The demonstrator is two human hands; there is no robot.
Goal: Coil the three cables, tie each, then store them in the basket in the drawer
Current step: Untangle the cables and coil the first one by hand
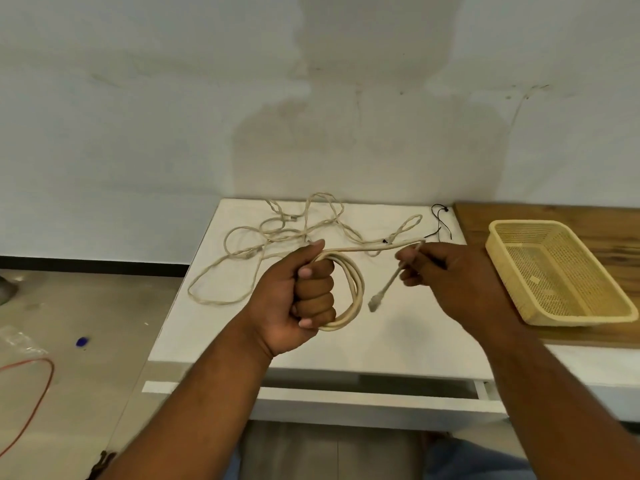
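Observation:
My left hand [304, 292] grips a coil of cream cable [355, 289] above the white table [398, 327]. From the coil the cable runs right to my right hand [446, 275], which pinches it near its end; the plug [375, 302] dangles below the fingers. Loose twisted cream cables [277, 233] lie tangled at the back of the table. Black ties [441, 223] lie at the back right. A yellow plastic basket [512, 299] sits on a wooden board at the right. The drawer [346, 398] under the table stands slightly open.
The wooden board [540, 216] covers the table's right part. On the floor at the left lie a red wire [41, 389], a small blue object [82, 341] and a clear plastic bag [17, 337]. A white wall stands behind the table.

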